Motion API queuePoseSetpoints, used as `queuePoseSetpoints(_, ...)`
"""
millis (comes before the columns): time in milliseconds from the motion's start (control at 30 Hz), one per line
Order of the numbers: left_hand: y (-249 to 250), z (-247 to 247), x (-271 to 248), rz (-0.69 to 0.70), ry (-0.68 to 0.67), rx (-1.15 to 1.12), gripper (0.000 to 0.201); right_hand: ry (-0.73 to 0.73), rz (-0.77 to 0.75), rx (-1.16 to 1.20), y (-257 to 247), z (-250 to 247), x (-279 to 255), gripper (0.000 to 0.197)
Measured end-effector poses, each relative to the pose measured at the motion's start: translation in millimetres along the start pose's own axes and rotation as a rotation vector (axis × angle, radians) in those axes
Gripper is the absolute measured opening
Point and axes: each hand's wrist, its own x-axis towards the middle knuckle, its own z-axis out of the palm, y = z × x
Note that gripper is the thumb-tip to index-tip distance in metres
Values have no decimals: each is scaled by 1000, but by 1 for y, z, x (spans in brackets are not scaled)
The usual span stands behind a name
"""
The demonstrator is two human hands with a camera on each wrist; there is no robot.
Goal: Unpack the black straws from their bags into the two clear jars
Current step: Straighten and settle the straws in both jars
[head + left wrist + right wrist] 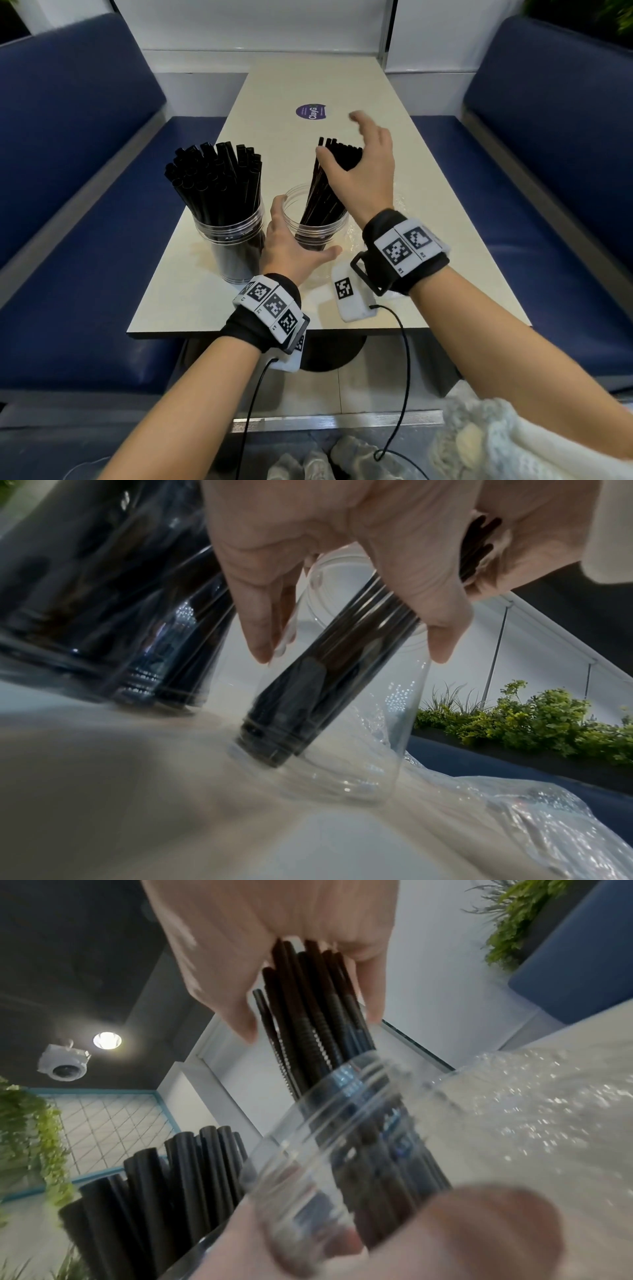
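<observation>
Two clear jars stand on the pale table (pixel 428 212). The left jar (pixel 233 246) is packed with thick black straws (pixel 215 178). My left hand (pixel 308 226) grips the right jar (pixel 296 197), thumb on its near side and fingers round its left wall (pixel 352 653). A bundle of thinner black straws (pixel 325 195) leans inside that jar, its lower ends on the bottom (pixel 274 745). My right hand (pixel 340 137) hovers over the bundle's top with fingers spread and nearly straight (pixel 310 1020). The thumb touches one side and the index finger is lifted clear.
A crumpled clear plastic bag (pixel 397 205) lies just right of the right jar (pixel 514 818). A round purple sticker (pixel 311 111) sits farther back on the table. Blue benches (pixel 68 205) flank both long sides. The table's near edge is close to my wrists.
</observation>
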Motion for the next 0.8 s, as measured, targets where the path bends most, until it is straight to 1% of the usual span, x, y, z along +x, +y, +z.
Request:
queuePoseSetpoints(33, 0, 0, 0, -9, -1, 0, 116, 43, 39, 94, 0, -1, -6, 69)
queuePoseSetpoints(100, 0, 0, 1, -18, -1, 7, 117, 44, 183, 236, 3, 2, -21, 93)
queuePoseSetpoints(133, -1, 0, 1, -15, 0, 11, 118, 18, 245, 277, 5, 5, -27, 100)
queuePoseSetpoints(167, -1, 0, 1, -11, 2, 16, 119, -8, 292, 305, 7, 8, -32, 104)
queuePoseSetpoints(200, -1, 1, 1, -7, 4, 22, 119, -19, 331, 321, 8, 10, -35, 102)
queuePoseSetpoints(233, 0, 1, 1, -7, 6, 28, 119, -13, 364, 334, 8, 12, -34, 93)
queuePoseSetpoints(267, 0, 2, 1, -6, 10, 31, 118, 9, 391, 351, 9, 13, -31, 79)
queuePoseSetpoints(333, 0, 1, 1, -3, 15, 29, 117, 58, 434, 395, 8, 15, -25, 43)
queuePoseSetpoints(367, 0, 1, 1, 4, 15, 26, 116, 71, 449, 418, 7, 17, -22, 28)
queuePoseSetpoints(400, 0, 1, 1, 14, 13, 21, 115, 80, 463, 438, 7, 19, -21, 18)
queuePoseSetpoints(433, -1, 0, 1, 23, 10, 16, 113, 84, 478, 453, 6, 20, -21, 11)
queuePoseSetpoints(500, -2, 0, 0, 29, 5, 12, 113, 85, 515, 482, 5, 24, -23, 9)
queuePoseSetpoints(567, -2, -1, 1, 25, 4, 14, 118, 69, 513, 487, 5, 26, -26, 11)
queuePoseSetpoints(633, -1, -1, 1, 18, 0, 15, 123, 55, 486, 482, 5, 26, -30, 19)
queuePoseSetpoints(700, -2, -1, 2, 11, 3, 28, 124, 51, 471, 488, 6, 24, -32, 37)
queuePoseSetpoints(800, -3, 2, 4, 11, 9, 40, 124, 56, 423, 443, 8, 16, -29, 75)
